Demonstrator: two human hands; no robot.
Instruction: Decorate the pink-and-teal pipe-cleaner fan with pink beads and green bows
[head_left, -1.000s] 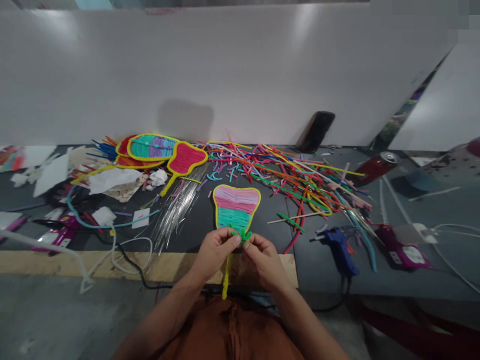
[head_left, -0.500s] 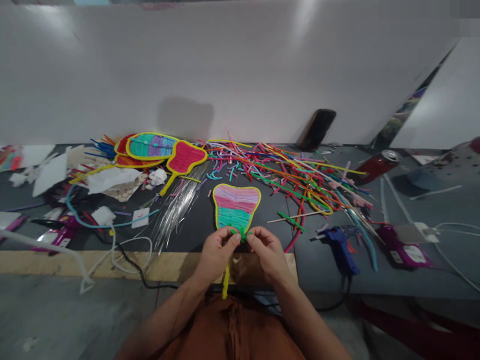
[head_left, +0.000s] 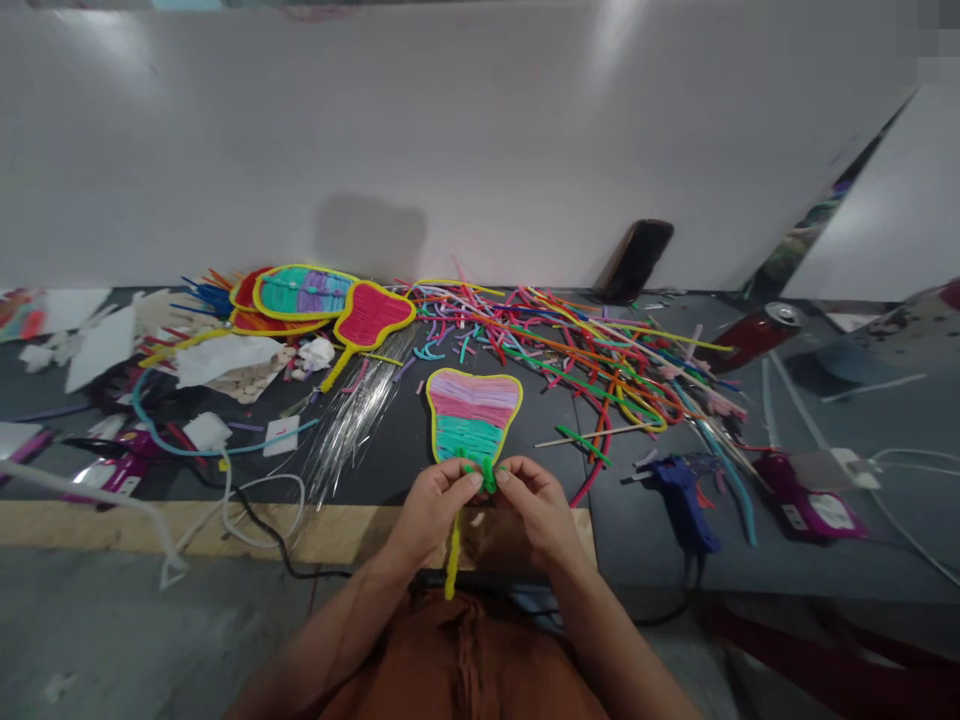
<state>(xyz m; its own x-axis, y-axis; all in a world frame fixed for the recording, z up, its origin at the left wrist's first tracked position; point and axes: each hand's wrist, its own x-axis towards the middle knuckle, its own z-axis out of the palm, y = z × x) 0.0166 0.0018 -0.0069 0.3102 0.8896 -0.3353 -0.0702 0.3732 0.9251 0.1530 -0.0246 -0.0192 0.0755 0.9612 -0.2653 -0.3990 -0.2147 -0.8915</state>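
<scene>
My left hand (head_left: pixel 439 497) and my right hand (head_left: pixel 534 500) meet at the near edge of the table, fingers closed in pinches. Between them is a short, bent green pipe cleaner (head_left: pixel 489 476), gripped from both sides. Just beyond my fingertips lies a flat pipe-cleaner panel (head_left: pixel 474 412) with a yellow outline and bands of lilac, pink and teal. Its yellow stem (head_left: pixel 452 560) hangs down below my left hand over the table edge. The fingers hide the place where stem and panel join.
Loose coloured pipe cleaners (head_left: pixel 570 340) are heaped at the back. Finished-looking panels (head_left: pixel 375 318) lie left of them, above silvery strands (head_left: pixel 356 430). A blue glue gun (head_left: pixel 682 500), a red can (head_left: pixel 754 335) and a leaning phone (head_left: pixel 637 260) are on the right. Cables (head_left: pixel 262 510) cross the left edge.
The green pipe cleaner between my fingertips has changed shape, its middle now bunched more upright. Both hands stay in nearly the same place, and the panel has hardly moved.
</scene>
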